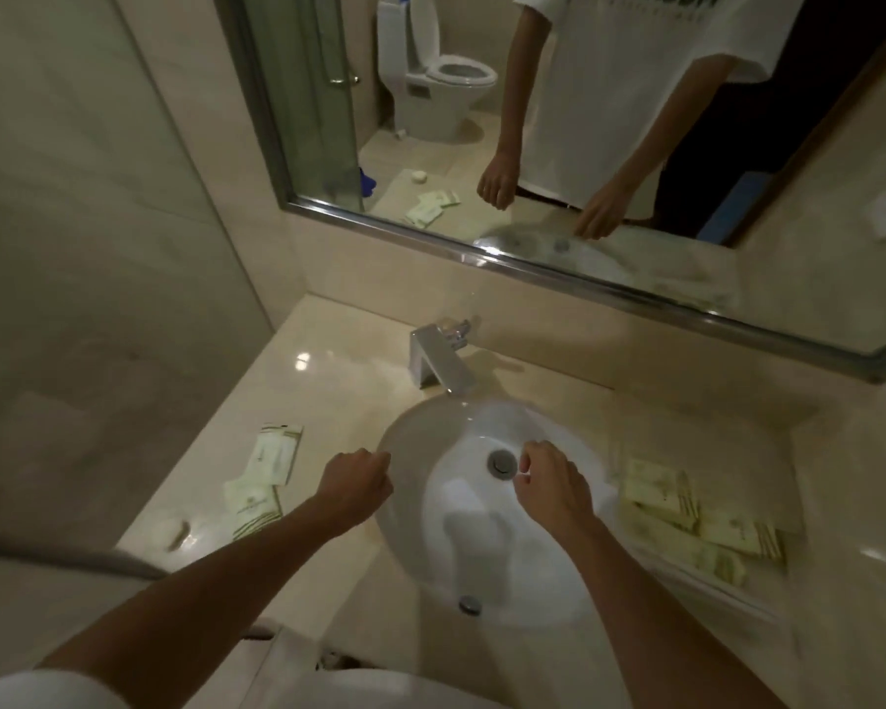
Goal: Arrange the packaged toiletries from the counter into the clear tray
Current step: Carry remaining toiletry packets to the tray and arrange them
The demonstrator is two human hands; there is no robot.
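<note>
L hand (357, 481) loosely fisted, empty, over sink (410, 534) rim. R hand (551, 481) fingers curled over basin, can't tell if holding anything. 2 packets (264, 473) on counter (338, 396) left; rest in clear tray (707, 521) right of sink

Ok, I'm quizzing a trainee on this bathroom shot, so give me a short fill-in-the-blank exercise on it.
1. The faucet stands at the far edge of the ____.
2. The loose packets lie on the counter to the ____ of the basin.
3. The clear tray sits to the ____ of the basin.
4. The right hand hovers beside the round metal ____.

Missing words: sink; left; right; drain
</note>
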